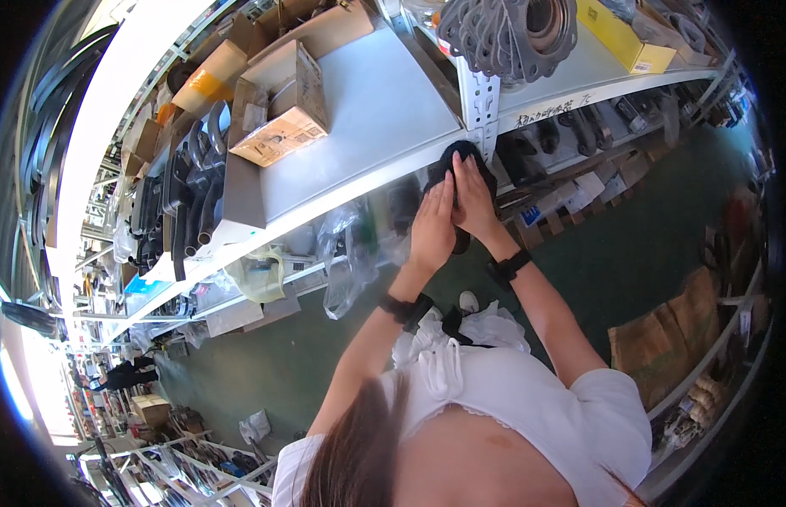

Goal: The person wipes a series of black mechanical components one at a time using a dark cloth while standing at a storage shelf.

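Note:
Both my hands hold a dark black rounded part in front of the white shelf post. My left hand lies along its near left side, fingers straight and close together. Over its top right reaches my right hand, its fingers extended across the black surface. The two hands meet at the fingertips. Palms and thumbs cover much of the part, so I cannot tell its exact kind; a bit of black shows below the hands too. Each wrist wears a black band.
A shelf board runs behind my hands, carrying an open cardboard box and black curved hoses. Flat metal gaskets hang by the upright post. A yellow box stands right. Clear plastic bags droop from the lower shelf. A brown sack lies right.

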`<state>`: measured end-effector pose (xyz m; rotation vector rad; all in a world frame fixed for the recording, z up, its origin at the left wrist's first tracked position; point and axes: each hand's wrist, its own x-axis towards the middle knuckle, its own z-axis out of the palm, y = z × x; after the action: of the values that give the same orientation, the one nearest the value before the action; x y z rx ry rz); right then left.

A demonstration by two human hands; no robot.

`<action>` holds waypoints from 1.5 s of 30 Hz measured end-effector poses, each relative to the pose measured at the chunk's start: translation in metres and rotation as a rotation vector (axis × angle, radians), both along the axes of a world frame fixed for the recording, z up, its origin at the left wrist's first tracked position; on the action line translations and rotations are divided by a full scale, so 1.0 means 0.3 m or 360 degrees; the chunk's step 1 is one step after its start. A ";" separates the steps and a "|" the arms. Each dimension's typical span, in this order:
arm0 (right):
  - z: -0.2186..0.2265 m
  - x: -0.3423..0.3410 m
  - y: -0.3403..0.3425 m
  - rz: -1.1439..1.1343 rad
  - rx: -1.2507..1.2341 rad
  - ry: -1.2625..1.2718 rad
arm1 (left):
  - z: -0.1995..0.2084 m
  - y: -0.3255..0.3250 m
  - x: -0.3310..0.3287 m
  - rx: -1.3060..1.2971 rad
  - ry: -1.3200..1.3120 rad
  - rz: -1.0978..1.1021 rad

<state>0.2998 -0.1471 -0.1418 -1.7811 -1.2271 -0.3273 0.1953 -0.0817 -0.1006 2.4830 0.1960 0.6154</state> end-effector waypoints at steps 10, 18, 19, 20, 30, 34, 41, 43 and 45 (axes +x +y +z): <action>0.066 -0.159 0.172 0.0363 0.0025 -0.0267 | -0.031 0.101 -0.217 0.0056 -0.0148 0.0311; 0.080 -0.118 0.167 0.0331 0.0071 -0.0210 | 0.025 0.069 -0.215 -0.0009 0.0023 0.0286; 0.077 -0.090 0.144 0.0207 0.0113 -0.0265 | 0.041 0.058 -0.190 -0.0013 0.0108 0.0215; 0.071 -0.071 0.118 0.0076 0.0108 -0.0237 | 0.064 0.034 -0.167 0.0000 0.0072 0.0169; 0.041 -0.006 0.087 0.0134 0.0096 -0.0404 | 0.059 -0.053 -0.129 -0.0314 -0.0132 0.0067; 0.040 -0.089 0.170 0.0346 -0.0016 -0.0528 | 0.067 -0.010 -0.211 -0.0367 -0.0199 0.0228; 0.082 -0.290 0.332 0.0542 -0.0056 -0.0454 | 0.053 0.089 -0.390 -0.0467 -0.0250 0.0530; 0.104 -0.349 0.367 0.0527 -0.0118 -0.0505 | 0.043 0.137 -0.451 -0.0413 -0.0161 0.0600; 0.111 -0.393 0.413 0.0557 -0.0121 -0.0581 | 0.042 0.181 -0.502 -0.0364 -0.0178 0.0633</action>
<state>0.1818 -0.0231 -0.1085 -1.5720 -1.8007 -0.4168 0.0447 -0.0274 -0.0879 2.1935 0.6879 0.8399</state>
